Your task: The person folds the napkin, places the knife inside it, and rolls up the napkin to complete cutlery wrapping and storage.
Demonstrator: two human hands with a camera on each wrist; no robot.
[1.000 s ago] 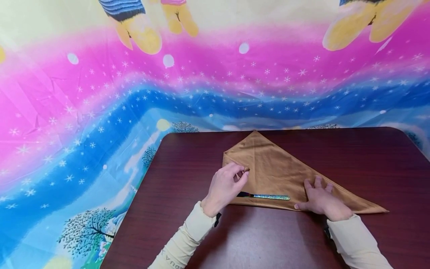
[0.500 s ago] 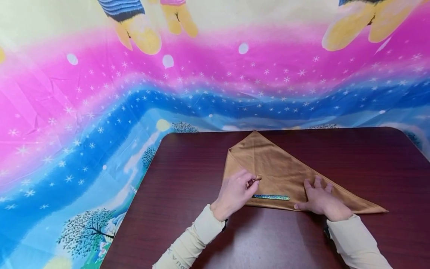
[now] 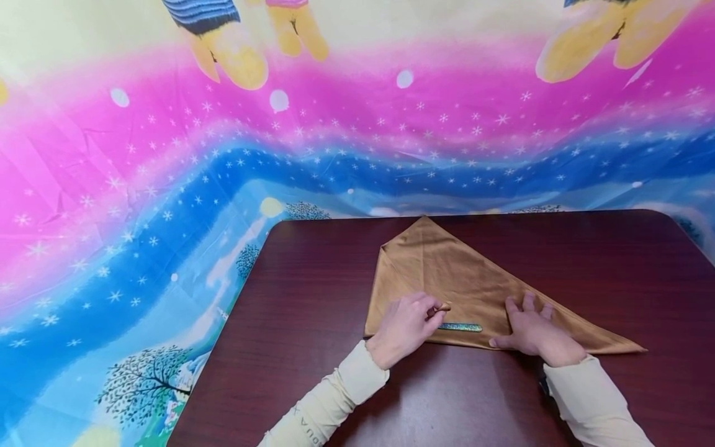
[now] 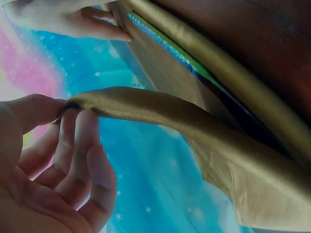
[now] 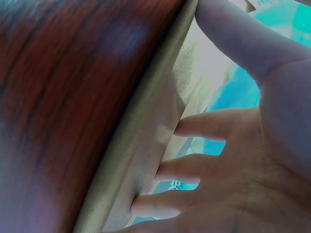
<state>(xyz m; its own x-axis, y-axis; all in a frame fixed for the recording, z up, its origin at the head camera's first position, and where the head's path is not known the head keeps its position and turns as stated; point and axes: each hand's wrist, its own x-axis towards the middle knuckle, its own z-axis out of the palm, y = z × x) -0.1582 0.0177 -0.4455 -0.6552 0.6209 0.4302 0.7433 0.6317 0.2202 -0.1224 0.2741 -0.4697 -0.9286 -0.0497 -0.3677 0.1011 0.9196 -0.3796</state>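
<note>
A brown cloth, folded to a rough triangle, lies on the table. My left hand pinches a corner of it between thumb and fingers; in the left wrist view the lifted flap stretches from the fingertips of that hand. On the cloth lies a slim tool with a glittery handle, its dark end partly under the raised flap. Spread fingers of my right hand press on the cloth's right part, also seen in the right wrist view.
The dark red-brown wooden table has rounded far corners. Behind it and along its left side hangs a printed backdrop in pink and blue with snowflakes and trees. The cloth's long tip reaches toward the table's right side.
My left hand has moved right and nearer, drawing the pinched corner over the tool. The cloth's lower left corner has come into view. My right hand has stayed in place.
</note>
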